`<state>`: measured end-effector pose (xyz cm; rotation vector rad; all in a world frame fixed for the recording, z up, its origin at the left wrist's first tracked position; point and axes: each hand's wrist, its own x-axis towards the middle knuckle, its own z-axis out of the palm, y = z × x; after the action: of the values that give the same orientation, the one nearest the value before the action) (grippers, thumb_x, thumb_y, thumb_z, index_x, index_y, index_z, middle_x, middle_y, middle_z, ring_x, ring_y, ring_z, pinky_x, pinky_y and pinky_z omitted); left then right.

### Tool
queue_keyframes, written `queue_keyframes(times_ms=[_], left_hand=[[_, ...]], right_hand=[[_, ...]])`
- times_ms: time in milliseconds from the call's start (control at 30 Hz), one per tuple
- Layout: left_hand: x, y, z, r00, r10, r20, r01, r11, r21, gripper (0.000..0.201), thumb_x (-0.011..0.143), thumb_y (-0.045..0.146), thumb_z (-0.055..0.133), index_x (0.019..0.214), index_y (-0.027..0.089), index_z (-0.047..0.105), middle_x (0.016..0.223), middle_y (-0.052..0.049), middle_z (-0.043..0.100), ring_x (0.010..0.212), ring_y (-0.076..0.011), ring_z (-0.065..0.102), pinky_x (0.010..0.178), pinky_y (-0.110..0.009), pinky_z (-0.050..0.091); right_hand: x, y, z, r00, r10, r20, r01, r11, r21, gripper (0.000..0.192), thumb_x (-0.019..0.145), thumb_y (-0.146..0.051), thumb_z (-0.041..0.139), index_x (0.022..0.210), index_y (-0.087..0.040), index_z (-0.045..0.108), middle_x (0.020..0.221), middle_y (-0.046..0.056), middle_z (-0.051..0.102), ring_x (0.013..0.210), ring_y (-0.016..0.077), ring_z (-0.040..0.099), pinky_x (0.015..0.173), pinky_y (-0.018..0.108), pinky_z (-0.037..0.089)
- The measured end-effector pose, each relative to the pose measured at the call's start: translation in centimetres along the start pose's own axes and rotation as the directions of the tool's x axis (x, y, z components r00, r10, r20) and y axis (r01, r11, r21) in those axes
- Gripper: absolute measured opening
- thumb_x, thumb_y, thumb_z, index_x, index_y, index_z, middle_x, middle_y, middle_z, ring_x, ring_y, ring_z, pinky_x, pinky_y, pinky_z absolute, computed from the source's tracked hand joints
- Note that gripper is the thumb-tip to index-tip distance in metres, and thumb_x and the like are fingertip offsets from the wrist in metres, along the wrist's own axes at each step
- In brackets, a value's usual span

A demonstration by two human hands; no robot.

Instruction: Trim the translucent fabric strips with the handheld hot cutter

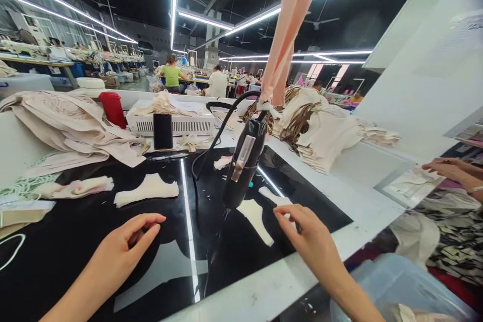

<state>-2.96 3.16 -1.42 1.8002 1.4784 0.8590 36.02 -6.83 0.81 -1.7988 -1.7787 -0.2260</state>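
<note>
Left fingers, black tool, label blurred

A black phone was stood up in front of a white box with slots. A red thing was set beside the box. Long bright lights were hung under the dark ceiling. Far back, a person in green and another person in white were seen.
</note>
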Motion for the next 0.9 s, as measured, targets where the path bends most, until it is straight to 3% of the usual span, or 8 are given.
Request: queue_keyframes(times_ms=[167, 333, 467, 700, 900], left_hand=[[-0.4, 0.7, 0.2, 0.999, -0.017, -0.049, 0.015, 0.999, -0.045, 0.042, 0.087, 0.065, 0.067, 0.106, 0.03, 0.082, 0.072, 0.003, 0.07, 0.077, -0.0243, 0.069, 0.069, -0.029, 0.052], [0.0, -0.4, 0.1, 1.0, 0.001, -0.001, -0.001, 1.0, -0.028, 0.051, 0.083, 0.073, 0.066, 0.106, 0.029, 0.083, 0.075, 0.002, 0.074, 0.066, -0.0212, 0.065, 0.065, -0.028, 0.052], [-0.6, 0.4, 0.2, 0.999, -0.033, -0.031, 0.031, 0.998, -0.062, 0.047, 0.086, 0.069, 0.066, 0.107, 0.03, 0.082, 0.074, 0.002, 0.073, 0.069, -0.0209, 0.064, 0.066, -0.027, 0.049], [-1.2, 1.8, 0.2, 0.997, -0.071, -0.031, 0.068, 0.992, -0.103, 0.048, 0.082, 0.07, 0.07, 0.104, 0.029, 0.081, 0.062, 0.003, 0.06, 0.063, -0.0194, 0.057, 0.052, -0.025, 0.037], [-1.2, 2.0, 0.2, 0.996, -0.083, -0.014, 0.081, 0.989, -0.122, 0.05, 0.083, 0.07, 0.068, 0.106, 0.027, 0.079, 0.059, 0.005, 0.053, 0.057, -0.0175, 0.05, 0.048, -0.025, 0.029]], right_hand=[[2.6, 3.2, 0.9, 0.998, 0.023, 0.054, -0.012, 0.981, -0.196, 0.02, 0.108, -0.032, 0.061, 0.116, -0.018, 0.074, 0.112, 0.009, 0.079, 0.101, 0.0268, 0.075, 0.09, 0.045, 0.062], [4.3, 3.6, 3.3, 0.984, 0.051, 0.171, 0.013, 0.936, -0.35, 0.02, 0.105, -0.033, 0.071, 0.119, -0.018, 0.072, 0.117, 0.007, 0.075, 0.103, 0.0221, 0.074, 0.093, 0.044, 0.063], [4.7, 3.5, 3.9, 0.969, 0.106, 0.222, -0.001, 0.905, -0.425, 0.022, 0.106, -0.036, 0.069, 0.121, -0.019, 0.072, 0.124, 0.008, 0.074, 0.106, 0.0224, 0.074, 0.094, 0.044, 0.064], [4.8, 3.2, 3.4, 0.95, 0.195, 0.244, -0.084, 0.913, -0.4, 0.024, 0.107, -0.037, 0.068, 0.123, -0.02, 0.072, 0.128, 0.009, 0.073, 0.109, 0.023, 0.073, 0.096, 0.045, 0.063], [5.1, 3.8, 3.2, 0.919, 0.31, 0.243, -0.245, 0.933, -0.262, 0.026, 0.107, -0.038, 0.069, 0.123, -0.019, 0.071, 0.123, 0.008, 0.074, 0.103, 0.022, 0.074, 0.09, 0.042, 0.065]])
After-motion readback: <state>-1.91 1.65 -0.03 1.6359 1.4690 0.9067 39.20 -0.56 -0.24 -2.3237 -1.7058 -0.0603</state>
